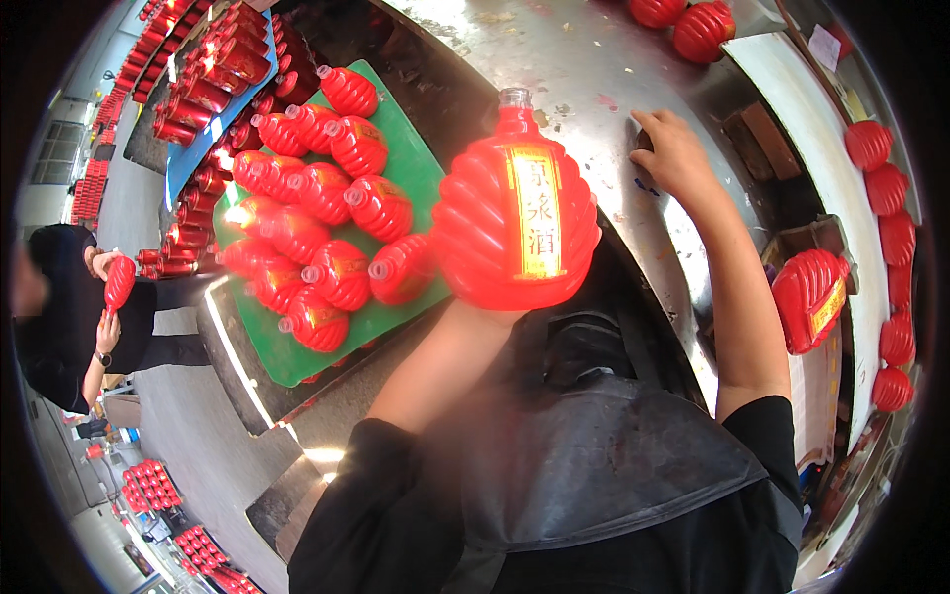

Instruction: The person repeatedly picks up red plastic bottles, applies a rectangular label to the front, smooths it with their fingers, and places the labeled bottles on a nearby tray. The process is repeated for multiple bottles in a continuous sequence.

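A red ribbed bottle [475,223] with a clear threaded neck and a yellow label stands upright close to me. My left hand [498,316] is closed on it from beneath and behind, most of its fingers hidden by the bottle. Over the metal tabletop [584,59], further right, my right hand [676,150] has its thumb and index finger apart and holds nothing. Whether its fingertips touch the metal, I cannot tell. Several similar red bottles [319,193] lie crowded on a green board [411,129] to my left.
At the right, another labelled red bottle [809,297] lies by a white ledge [792,89], with several red bottles [897,238] lined up beyond it. Red canisters [213,84] are stacked on a blue board at the upper left. A person [59,317] at far left holds a red bottle.
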Demonstrator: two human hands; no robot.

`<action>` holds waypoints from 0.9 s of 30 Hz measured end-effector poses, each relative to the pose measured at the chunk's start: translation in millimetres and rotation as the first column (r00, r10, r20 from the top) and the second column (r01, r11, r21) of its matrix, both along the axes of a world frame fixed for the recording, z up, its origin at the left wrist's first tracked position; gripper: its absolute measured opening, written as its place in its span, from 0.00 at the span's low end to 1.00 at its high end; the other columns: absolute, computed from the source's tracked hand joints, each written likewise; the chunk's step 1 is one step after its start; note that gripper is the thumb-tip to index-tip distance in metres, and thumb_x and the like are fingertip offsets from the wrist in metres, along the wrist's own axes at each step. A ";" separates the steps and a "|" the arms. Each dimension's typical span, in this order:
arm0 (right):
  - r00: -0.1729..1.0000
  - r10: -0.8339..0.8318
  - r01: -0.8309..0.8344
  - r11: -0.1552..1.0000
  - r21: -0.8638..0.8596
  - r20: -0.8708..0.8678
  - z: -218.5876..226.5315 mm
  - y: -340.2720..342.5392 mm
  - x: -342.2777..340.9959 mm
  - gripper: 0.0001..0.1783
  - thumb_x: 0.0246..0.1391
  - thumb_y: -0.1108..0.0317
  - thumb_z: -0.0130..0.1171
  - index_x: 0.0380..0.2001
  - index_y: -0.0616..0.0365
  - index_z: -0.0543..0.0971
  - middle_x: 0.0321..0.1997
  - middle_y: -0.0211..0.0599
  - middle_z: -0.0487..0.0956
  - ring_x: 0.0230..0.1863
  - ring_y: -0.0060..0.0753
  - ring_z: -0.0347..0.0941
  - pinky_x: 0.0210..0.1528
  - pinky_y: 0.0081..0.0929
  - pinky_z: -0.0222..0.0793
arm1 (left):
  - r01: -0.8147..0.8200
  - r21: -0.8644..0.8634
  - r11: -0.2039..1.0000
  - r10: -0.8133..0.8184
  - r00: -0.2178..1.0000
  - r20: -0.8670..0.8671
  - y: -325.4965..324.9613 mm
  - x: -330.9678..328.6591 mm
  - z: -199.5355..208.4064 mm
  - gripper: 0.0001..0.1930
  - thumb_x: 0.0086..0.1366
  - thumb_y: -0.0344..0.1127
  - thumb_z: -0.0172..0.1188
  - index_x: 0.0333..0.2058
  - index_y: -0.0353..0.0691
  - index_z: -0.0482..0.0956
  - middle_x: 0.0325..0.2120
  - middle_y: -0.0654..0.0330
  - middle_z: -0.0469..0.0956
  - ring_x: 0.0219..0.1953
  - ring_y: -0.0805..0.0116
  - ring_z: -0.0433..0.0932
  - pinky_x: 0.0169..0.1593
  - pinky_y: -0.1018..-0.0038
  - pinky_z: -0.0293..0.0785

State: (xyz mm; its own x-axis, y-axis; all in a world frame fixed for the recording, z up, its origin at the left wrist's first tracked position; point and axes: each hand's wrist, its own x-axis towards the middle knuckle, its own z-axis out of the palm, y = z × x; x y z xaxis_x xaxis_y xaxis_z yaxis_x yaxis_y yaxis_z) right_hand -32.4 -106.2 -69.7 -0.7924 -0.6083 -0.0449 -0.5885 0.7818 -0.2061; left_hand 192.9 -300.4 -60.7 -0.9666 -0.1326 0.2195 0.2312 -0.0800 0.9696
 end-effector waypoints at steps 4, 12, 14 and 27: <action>0.991 -0.057 0.038 0.987 -0.157 -0.119 -7.8 7.3 -8.5 0.33 0.55 0.65 0.70 0.64 0.56 0.75 0.58 0.50 0.78 0.62 0.57 0.73 0.62 0.47 0.71 | -0.008 0.025 1.000 0.008 1.000 -0.009 -2.5 -0.8 0.6 0.25 0.79 0.40 0.53 0.70 0.41 0.63 0.63 0.56 0.72 0.65 0.62 0.72 0.66 0.65 0.73; 0.995 -0.099 0.096 0.986 -0.138 -0.017 24.0 21.0 -1.2 0.19 0.56 0.67 0.69 0.49 0.60 0.77 0.51 0.51 0.81 0.54 0.59 0.77 0.56 0.45 0.73 | -0.031 0.062 0.998 0.032 0.999 -0.020 -6.4 -0.1 0.8 0.24 0.79 0.39 0.54 0.69 0.41 0.64 0.62 0.56 0.73 0.64 0.63 0.73 0.65 0.65 0.73; 0.981 -0.166 0.185 0.954 -0.235 0.098 44.5 13.8 11.0 0.17 0.58 0.67 0.68 0.45 0.63 0.76 0.46 0.53 0.83 0.51 0.61 0.78 0.54 0.44 0.73 | -0.042 0.068 0.997 0.043 0.999 -0.022 -7.3 0.1 0.4 0.24 0.79 0.39 0.54 0.69 0.41 0.64 0.62 0.56 0.73 0.64 0.63 0.73 0.65 0.66 0.73; 0.898 0.254 0.216 0.456 -0.863 0.359 147.6 -48.1 150.7 0.16 0.65 0.75 0.62 0.54 0.64 0.74 0.42 0.31 0.82 0.39 0.14 0.77 0.39 0.15 0.72 | -0.076 0.080 0.994 0.079 0.996 -0.044 -9.7 -1.0 0.1 0.24 0.78 0.38 0.55 0.68 0.41 0.65 0.60 0.56 0.73 0.62 0.64 0.74 0.64 0.67 0.74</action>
State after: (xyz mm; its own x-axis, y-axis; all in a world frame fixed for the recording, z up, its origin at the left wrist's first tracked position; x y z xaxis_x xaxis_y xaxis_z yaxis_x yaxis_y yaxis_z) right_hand 118.4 -154.2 78.0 -0.8261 -0.5168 0.2247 -0.2803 0.0308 -0.9594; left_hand 191.9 -310.2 -60.7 -0.9415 -0.2251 0.2508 0.2850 -0.1350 0.9490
